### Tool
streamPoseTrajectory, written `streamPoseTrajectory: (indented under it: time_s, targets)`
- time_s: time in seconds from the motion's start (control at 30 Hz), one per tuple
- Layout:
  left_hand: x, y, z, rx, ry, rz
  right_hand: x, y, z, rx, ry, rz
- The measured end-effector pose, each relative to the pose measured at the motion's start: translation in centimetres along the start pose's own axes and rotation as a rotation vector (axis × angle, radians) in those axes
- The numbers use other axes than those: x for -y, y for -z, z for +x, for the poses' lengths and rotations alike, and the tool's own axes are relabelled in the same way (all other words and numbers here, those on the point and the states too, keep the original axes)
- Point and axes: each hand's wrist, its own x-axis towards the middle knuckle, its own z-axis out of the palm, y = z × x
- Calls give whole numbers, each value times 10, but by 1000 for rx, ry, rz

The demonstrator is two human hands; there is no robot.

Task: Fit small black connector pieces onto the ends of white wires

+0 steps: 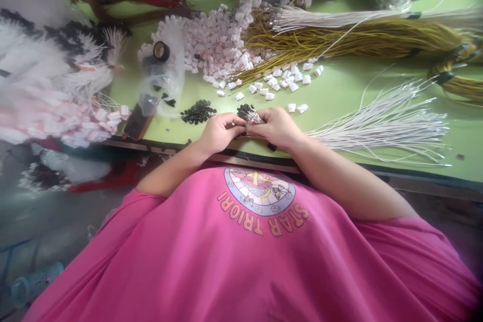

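My right hand [281, 126] is closed round a bundle of white wires [381, 128] whose bare metal ends [255, 117] poke out past the fingers. Beyond the hand, the same bundle fans out over the table to the right. My left hand [222, 132] meets the bundle from the other side, thumb and fingertips pinched together at the wire ends; what lies between them is too small to make out. Just behind the fingertips is a clump of small black pieces [245, 109]. Left of it, a pile of similar black pieces [198, 111] lies near my left hand.
Behind my hands spreads a heap of white connectors [211, 40], with yellow wires [362, 40] lying to its right. A black tape roll [161, 51] rests on a clear plastic bag [171, 80]. At left are a dark phone-like object [140, 115] and piled white-wire assemblies [41, 80].
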Motion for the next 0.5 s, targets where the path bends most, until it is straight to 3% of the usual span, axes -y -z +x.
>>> streamPoseTrajectory:
  time_s: [0.13, 0.27, 0.4, 0.5]
  targets:
    - [0, 7, -1, -2, -96, 198, -1, 1, 1, -107, 48, -1]
    - [7, 45, -12, 15, -113, 370, -1, 5, 1, -120, 47, 50]
    - [22, 99, -41, -30, 124, 590, 2, 6, 1, -115, -8, 114]
    - [31, 119, -63, 77, 337, 648, 3, 4, 2, -133, -13, 156]
